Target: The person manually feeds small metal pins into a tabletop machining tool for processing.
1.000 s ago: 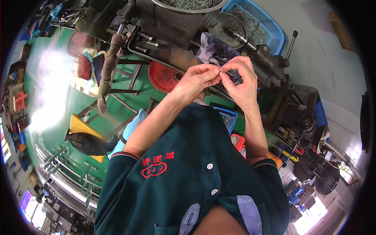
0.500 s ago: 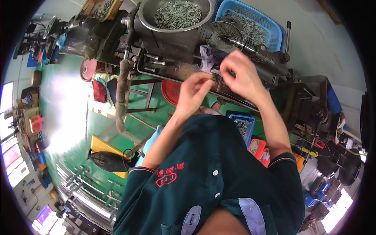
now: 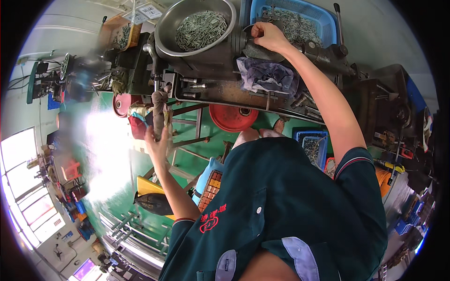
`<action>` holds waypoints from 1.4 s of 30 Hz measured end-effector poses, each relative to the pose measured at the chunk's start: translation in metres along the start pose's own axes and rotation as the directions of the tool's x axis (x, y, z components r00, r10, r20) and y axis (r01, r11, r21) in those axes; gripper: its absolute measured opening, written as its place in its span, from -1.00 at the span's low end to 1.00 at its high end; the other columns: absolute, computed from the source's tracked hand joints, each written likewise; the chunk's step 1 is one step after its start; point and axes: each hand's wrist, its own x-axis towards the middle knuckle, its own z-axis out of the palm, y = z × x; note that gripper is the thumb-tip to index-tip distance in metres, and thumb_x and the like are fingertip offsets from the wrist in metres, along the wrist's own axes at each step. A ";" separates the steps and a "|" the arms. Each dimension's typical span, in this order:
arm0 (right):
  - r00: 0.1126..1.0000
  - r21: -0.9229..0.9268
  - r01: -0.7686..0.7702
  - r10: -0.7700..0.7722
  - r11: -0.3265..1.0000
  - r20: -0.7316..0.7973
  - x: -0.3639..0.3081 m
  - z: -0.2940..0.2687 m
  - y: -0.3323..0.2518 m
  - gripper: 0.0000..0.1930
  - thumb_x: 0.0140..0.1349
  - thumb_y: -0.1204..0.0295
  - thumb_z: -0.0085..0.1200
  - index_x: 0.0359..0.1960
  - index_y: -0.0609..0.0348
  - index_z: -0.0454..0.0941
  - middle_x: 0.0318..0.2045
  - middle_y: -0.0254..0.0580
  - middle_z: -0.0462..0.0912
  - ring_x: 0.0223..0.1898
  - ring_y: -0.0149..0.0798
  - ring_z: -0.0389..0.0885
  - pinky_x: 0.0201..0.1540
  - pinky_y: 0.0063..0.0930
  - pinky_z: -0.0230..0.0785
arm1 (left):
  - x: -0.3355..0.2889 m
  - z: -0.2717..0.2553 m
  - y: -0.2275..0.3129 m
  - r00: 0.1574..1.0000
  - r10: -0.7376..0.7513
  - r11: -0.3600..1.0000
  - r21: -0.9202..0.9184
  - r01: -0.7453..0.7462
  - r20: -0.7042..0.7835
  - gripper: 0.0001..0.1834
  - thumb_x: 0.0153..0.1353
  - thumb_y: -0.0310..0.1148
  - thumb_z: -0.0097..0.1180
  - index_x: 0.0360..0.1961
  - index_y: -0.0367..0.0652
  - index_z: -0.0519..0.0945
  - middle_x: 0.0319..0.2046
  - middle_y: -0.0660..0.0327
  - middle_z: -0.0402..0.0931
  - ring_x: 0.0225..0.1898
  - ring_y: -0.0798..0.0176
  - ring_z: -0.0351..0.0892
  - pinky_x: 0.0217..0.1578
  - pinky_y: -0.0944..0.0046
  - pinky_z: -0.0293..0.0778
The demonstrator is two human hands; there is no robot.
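My right hand (image 3: 271, 37) reaches far over the bench machine, beside its round spindle (image 3: 240, 40). Its thumb and fingers are pinched together; whatever they hold is too small to make out. My left hand (image 3: 158, 149) is at the lower end of a cloth-wrapped lever handle (image 3: 160, 105), fingers apart on either side of it. I cannot tell how firmly it touches. A crumpled purple-grey rag (image 3: 265, 75) lies on the machine's tray (image 3: 220, 91). Above the machine stands a steel bowl (image 3: 161, 35) full of small metal pins (image 3: 201, 30).
A blue basket (image 3: 330, 30) of metal parts stands behind my right hand. Metal tool holders (image 3: 194, 86) lie in the tray's left part. Below the bench are a red round lid (image 3: 227, 117) and a blue crate (image 3: 318, 140). A wooden box (image 3: 110, 30) sits far left.
My hands were close together over the tray near the rag. The left has moved left to the wrapped lever, and the right has moved farther away to the spindle. The view has shifted.
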 end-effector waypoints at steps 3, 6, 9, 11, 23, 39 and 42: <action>0.999 0.003 -0.015 0.015 1.000 0.033 0.001 0.002 0.000 -0.79 -0.28 0.46 0.09 -0.48 0.14 0.52 -0.52 -0.27 0.57 -0.42 -0.28 0.55 -0.34 -0.45 0.36 | -0.004 0.011 -0.004 1.000 0.001 0.993 0.114 -0.004 0.024 -0.43 -0.11 -0.05 0.17 -0.17 -0.28 0.46 -0.38 -0.06 0.54 -0.30 -0.01 0.55 -0.30 0.10 0.38; 0.999 0.006 -0.033 0.033 0.999 0.034 0.001 0.002 0.000 -0.79 -0.27 0.46 0.10 -0.47 0.14 0.52 -0.51 -0.29 0.58 -0.41 -0.29 0.56 -0.33 -0.45 0.35 | -0.003 0.017 -0.002 0.996 -0.041 0.985 0.161 0.054 -0.081 -0.59 -0.13 -0.10 0.17 -0.43 -0.28 0.55 -0.56 -0.02 0.54 -0.44 -0.07 0.55 -0.40 0.10 0.41; 0.998 -0.025 -0.014 0.015 1.000 0.063 0.000 0.001 0.001 -0.78 -0.26 0.45 0.12 -0.46 0.13 0.53 -0.50 -0.28 0.58 -0.40 -0.28 0.56 -0.32 -0.45 0.36 | -0.001 0.016 -0.005 0.994 -0.089 0.978 0.183 0.100 -0.063 -0.59 -0.13 -0.12 0.17 -0.42 -0.30 0.54 -0.55 -0.03 0.54 -0.43 -0.06 0.55 -0.40 0.10 0.41; 0.998 -0.020 -0.028 0.029 0.999 0.063 0.001 0.001 0.001 -0.77 -0.26 0.44 0.13 -0.46 0.14 0.53 -0.50 -0.28 0.58 -0.40 -0.28 0.56 -0.32 -0.45 0.36 | -0.001 0.017 -0.003 0.994 -0.093 0.977 0.188 0.103 -0.063 -0.60 -0.13 -0.13 0.17 -0.42 -0.30 0.54 -0.54 -0.03 0.54 -0.43 -0.06 0.55 -0.39 0.10 0.41; 1.000 0.016 -0.024 0.024 1.000 0.020 0.002 0.005 -0.002 -0.79 -0.28 0.43 0.12 -0.50 0.14 0.50 -0.53 -0.27 0.57 -0.42 -0.25 0.55 -0.34 -0.42 0.35 | 0.000 0.019 -0.006 0.989 -0.122 0.965 0.222 0.137 -0.078 -0.61 -0.15 -0.13 0.18 -0.42 -0.27 0.56 -0.53 -0.02 0.54 -0.43 -0.06 0.55 -0.39 0.10 0.41; 0.992 -0.112 0.104 -0.111 0.988 -0.057 -0.022 -0.036 -0.022 -0.84 -0.08 0.39 0.12 -0.49 0.21 0.50 -0.57 -0.20 0.54 -0.49 -0.24 0.52 -0.38 -0.43 0.31 | 0.087 -0.021 -0.072 0.996 0.018 0.907 0.418 -0.053 0.087 -0.70 -0.12 -0.23 0.17 -0.38 -0.20 0.57 -0.55 -0.06 0.52 -0.44 -0.06 0.55 -0.43 0.08 0.40; 0.991 -0.135 -0.105 0.091 0.985 -0.101 -0.070 -0.106 -0.074 -0.82 0.05 0.34 0.04 -0.51 0.19 0.54 -0.35 -0.13 0.51 -0.06 -0.14 0.34 -0.02 -0.22 0.10 | 0.079 -0.029 -0.063 0.983 -0.076 0.896 0.445 -0.005 0.164 -0.35 -0.23 0.01 0.26 -0.14 -0.20 0.47 -0.42 -0.04 0.54 -0.33 -0.08 0.53 -0.31 0.07 0.39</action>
